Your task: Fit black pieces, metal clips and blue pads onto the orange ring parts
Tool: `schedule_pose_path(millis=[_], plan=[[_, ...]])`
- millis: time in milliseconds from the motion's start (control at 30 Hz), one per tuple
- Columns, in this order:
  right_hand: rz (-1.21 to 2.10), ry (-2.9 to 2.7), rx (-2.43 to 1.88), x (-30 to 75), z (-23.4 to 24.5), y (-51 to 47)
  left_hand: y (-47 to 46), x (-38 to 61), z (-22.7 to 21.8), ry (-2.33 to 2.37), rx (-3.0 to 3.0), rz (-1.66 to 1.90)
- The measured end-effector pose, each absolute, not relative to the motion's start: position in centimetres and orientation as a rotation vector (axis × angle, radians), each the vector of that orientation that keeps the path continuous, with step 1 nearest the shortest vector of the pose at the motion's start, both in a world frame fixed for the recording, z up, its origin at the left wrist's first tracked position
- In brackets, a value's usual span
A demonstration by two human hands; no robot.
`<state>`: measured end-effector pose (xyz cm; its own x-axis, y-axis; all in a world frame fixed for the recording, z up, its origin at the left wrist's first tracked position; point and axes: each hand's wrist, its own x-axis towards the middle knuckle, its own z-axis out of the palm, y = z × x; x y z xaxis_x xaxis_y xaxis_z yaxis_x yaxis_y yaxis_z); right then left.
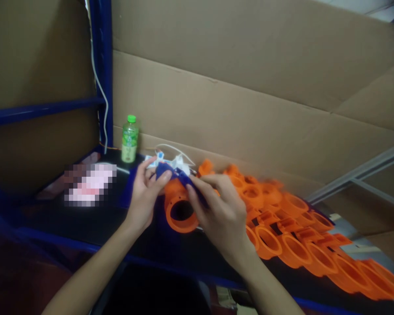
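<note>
A small factory assembly station: a dark bench (85,218) set in blue steel shelving (102,65), walled with flattened cardboard sheets (233,87), and piled along one side with many identical orange plastic ring parts (298,245).

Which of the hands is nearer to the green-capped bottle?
Left. The left hand is just right of the bottle and nearer the camera; the right hand is farther right.

bottle (130,139) left of ring pile (302,232)
</note>
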<state>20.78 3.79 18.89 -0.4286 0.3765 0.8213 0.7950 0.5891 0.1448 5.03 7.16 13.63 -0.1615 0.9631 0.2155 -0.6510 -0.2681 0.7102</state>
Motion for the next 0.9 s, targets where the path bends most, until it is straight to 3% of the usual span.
schedule_pose_path(millis=[500,667,900], plan=[[-0.598,-2.109,-0.954,20.8,18.5,3.5,7.1,5.2,13.5,0.582,0.877,1.705],[-0.264,-2.047,-0.983,21.3,19.4,3.4,6.7,4.9,13.5,0.539,0.937,1.706],[0.472,-1.918,-1.108,22.4,20.2,4.5,6.3,4.7,13.9,0.376,1.161,1.664]])
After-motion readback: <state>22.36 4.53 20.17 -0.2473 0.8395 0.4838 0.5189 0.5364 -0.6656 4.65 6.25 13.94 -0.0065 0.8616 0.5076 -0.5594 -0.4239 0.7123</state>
